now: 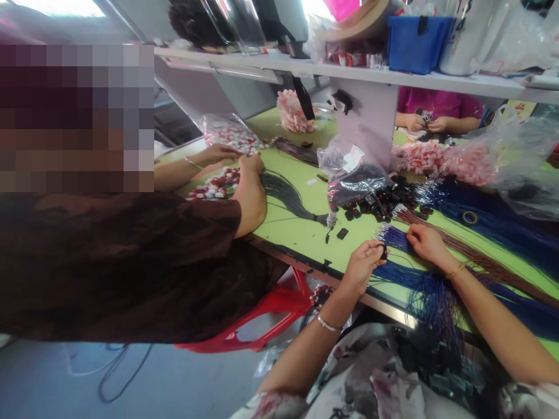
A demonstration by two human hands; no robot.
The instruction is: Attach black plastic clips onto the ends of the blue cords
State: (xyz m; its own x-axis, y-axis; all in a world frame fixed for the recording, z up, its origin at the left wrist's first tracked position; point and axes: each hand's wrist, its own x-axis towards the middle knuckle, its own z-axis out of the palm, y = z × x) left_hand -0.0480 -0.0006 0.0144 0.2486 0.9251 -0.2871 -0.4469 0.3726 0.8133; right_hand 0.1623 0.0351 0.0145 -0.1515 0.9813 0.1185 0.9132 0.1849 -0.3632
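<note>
My left hand (364, 263) pinches a small black connector (384, 252) between thumb and fingers above the table's front edge. To its right, my right hand (425, 245) is bent over a bundle of blue wires (395, 238) with silvery tips, its fingertips closed at the wires; whether it grips one is too small to tell. Brown wires (458, 243) run past behind that hand. More blue wires (404, 278) lie below both hands and hang over the edge. A pile of black connectors (379, 201) lies behind them, and a single black connector (343, 233) lies to the left.
At the left a co-worker's hands (251, 180) work beside red and white connectors (218, 185) and dark wires (288, 195). A plastic bag (356, 174) stands behind the pile. Across the table is another person (441, 110). A shelf (362, 74) spans above; a red stool (262, 317) stands below.
</note>
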